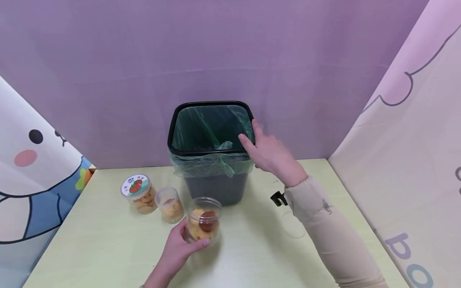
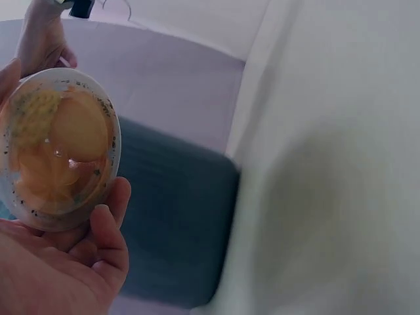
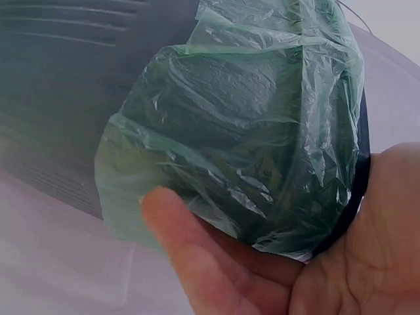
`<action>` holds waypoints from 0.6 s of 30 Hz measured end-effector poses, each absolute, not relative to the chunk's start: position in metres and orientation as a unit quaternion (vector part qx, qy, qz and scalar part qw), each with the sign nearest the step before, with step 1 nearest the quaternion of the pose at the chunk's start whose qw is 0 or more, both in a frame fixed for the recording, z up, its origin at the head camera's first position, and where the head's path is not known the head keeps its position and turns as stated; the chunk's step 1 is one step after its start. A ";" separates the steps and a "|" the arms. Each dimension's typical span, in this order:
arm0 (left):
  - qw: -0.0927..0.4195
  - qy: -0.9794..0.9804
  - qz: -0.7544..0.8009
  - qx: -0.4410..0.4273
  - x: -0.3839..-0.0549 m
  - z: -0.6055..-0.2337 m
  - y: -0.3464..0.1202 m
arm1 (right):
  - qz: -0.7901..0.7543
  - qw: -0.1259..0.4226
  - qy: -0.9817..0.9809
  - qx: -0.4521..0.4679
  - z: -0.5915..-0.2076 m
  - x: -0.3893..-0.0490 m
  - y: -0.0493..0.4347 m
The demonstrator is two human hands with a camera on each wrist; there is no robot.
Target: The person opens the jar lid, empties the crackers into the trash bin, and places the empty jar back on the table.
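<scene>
My left hand (image 1: 180,244) holds a clear plastic jar (image 1: 204,228) of yellow cookies and a dark reddish-brown round piece, just in front of the bin. Its round base (image 2: 62,151) faces the left wrist view, fingers around the side. At the bin's right edge, my right hand (image 1: 271,156) grips the black rim (image 1: 212,153) of a grey trash bin (image 1: 219,186), thumb over the inner side, fingers outside. A thin green bag (image 3: 216,131) lines the bin and folds over its outside. Some fingers of the right hand are hidden in the head view.
Left of the bin stand a cookie jar (image 1: 138,194) with a tomato-printed lid and a smaller clear tub (image 1: 170,205) holding cookies. A thin clear ring (image 1: 292,225) lies on the pale table (image 1: 252,256). A purple cloth (image 1: 216,48) hangs behind the bin.
</scene>
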State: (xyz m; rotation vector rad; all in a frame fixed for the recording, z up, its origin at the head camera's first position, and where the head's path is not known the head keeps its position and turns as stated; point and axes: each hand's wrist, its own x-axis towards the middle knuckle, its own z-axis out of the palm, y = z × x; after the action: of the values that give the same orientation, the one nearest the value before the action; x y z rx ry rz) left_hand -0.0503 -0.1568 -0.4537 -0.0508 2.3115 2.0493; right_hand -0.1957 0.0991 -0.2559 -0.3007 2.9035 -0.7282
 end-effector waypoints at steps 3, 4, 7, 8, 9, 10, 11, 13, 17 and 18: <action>0.015 0.765 0.643 -0.027 -0.054 -0.445 -0.166 | -0.249 0.073 0.961 -0.099 -0.255 -0.195 0.099; 0.012 0.769 0.638 -0.028 -0.055 -0.442 -0.170 | -0.251 0.075 0.960 -0.098 -0.255 -0.195 0.098; 0.007 0.777 0.629 -0.026 -0.058 -0.434 -0.182 | -0.255 0.077 0.959 -0.094 -0.255 -0.195 0.097; 0.004 0.778 0.627 -0.025 -0.059 -0.431 -0.186 | -0.257 0.078 0.959 -0.093 -0.255 -0.195 0.097; 0.001 0.780 0.625 -0.022 -0.059 -0.428 -0.190 | -0.259 0.078 0.958 -0.092 -0.255 -0.195 0.097; -0.002 0.782 0.623 -0.020 -0.060 -0.425 -0.194 | -0.261 0.078 0.958 -0.090 -0.255 -0.195 0.097; -0.004 0.783 0.622 -0.016 -0.060 -0.423 -0.198 | -0.263 0.079 0.957 -0.089 -0.255 -0.195 0.096; -0.008 0.787 0.616 -0.014 -0.062 -0.417 -0.205 | -0.265 0.078 0.957 -0.088 -0.256 -0.195 0.096; -0.016 0.800 0.600 -0.013 -0.065 -0.406 -0.220 | -0.266 0.074 0.957 -0.090 -0.257 -0.195 0.095; -0.019 0.804 0.594 -0.016 -0.066 -0.403 -0.224 | -0.266 0.073 0.957 -0.091 -0.257 -0.195 0.095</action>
State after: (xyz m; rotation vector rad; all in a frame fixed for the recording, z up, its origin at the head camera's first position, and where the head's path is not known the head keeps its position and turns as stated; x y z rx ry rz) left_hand -0.0657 -0.2240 -0.4032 -0.0499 2.5572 1.8872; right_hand -0.1953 0.0948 -0.2575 -0.2730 2.8737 -0.7982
